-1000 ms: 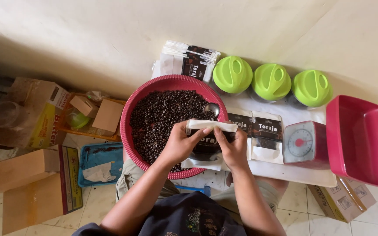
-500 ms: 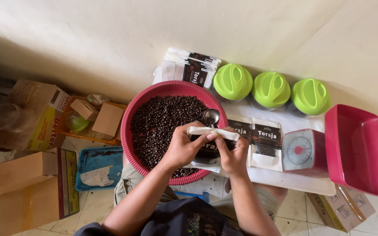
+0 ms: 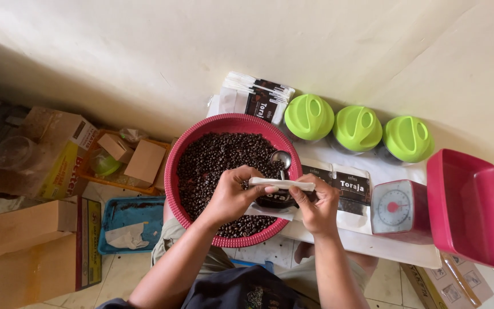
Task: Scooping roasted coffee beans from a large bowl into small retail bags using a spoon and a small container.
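Observation:
A round red basin full of dark coffee beans sits in front of me. Over its right rim both hands hold a small white-and-black pouch by its top edge. My left hand pinches the pouch's left end, my right hand its right end. A metal scoop rests in the beans just behind the pouch.
Filled pouches lie on a white board to the right, beside a small red kitchen scale and a red tray. Three green-lidded jars and a stack of empty pouches line the wall. Cardboard boxes and a blue tray lie left.
The view has shifted slightly. Both hands stay on the pouch over the basin's right rim, fingers working along its top edge.

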